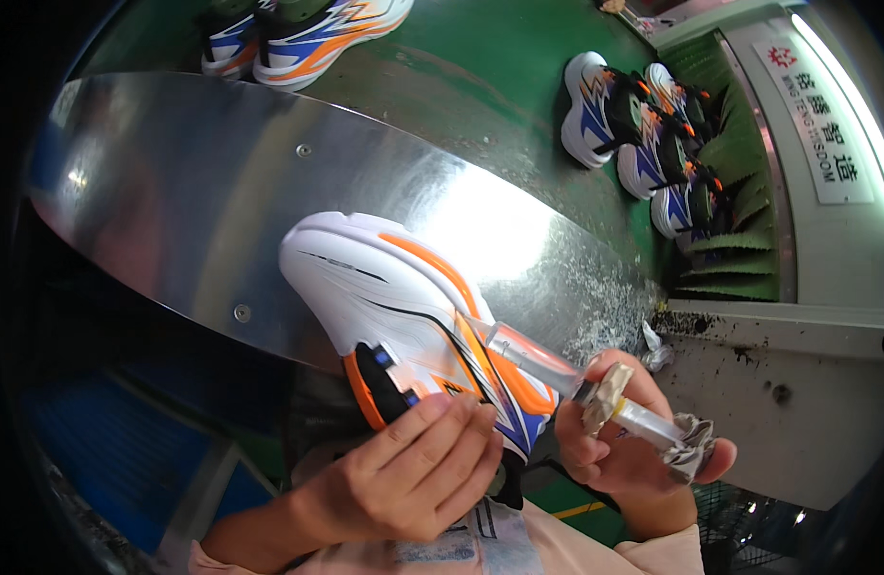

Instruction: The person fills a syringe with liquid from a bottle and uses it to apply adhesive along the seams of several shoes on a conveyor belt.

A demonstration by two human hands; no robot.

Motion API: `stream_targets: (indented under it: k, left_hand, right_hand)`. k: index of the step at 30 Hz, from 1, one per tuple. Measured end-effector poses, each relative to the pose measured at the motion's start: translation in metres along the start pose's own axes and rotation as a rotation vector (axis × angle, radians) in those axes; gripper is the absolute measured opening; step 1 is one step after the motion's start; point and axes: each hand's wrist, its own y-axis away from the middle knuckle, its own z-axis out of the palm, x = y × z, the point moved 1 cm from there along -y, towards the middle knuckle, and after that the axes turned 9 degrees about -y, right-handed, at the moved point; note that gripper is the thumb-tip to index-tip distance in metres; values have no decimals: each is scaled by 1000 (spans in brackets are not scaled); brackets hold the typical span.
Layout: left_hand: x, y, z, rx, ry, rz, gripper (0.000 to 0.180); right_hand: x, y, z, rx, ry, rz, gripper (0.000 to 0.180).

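A white sneaker with orange and blue trim lies on its side over the metal plate, toe toward the far left. My left hand is closed on the shoe's upper near its opening, with the fingertips on the tongue and lace area. In my right hand is a clear plastic syringe, gripped between fingers and thumb, with the thumb at the plunger's end. Tan wrapping covers the syringe's finger flange and plunger end. Its thin tip meets the seam between upper and orange-edged sole, or sits just above it.
The shiny metal plate has screws and a worn right end. Similar sneakers stand on the green surface at the far left. Several more sit at the right by a machine opening with hanging green strips. Crumpled plastic lies nearby.
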Motion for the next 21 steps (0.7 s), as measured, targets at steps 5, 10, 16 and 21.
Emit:
stream_targets:
  k: [5, 10, 16, 21]
  left_hand:
    - [3, -3, -1, -21, -32, 1, 17]
    - [8, -6, -1, -52, -62, -1, 18]
    - [10, -15, -4, -98, -123, 17, 19]
    - [10, -30, -5, -121, -187, 45, 20]
  right_hand:
    - [4, 24, 4, 128, -21, 111, 137]
    - [14, 44, -6, 104, -105, 48, 138]
    - [21, 69, -32, 43, -194, 13, 132]
    - [38, 82, -73, -31, -329, 66, 56]
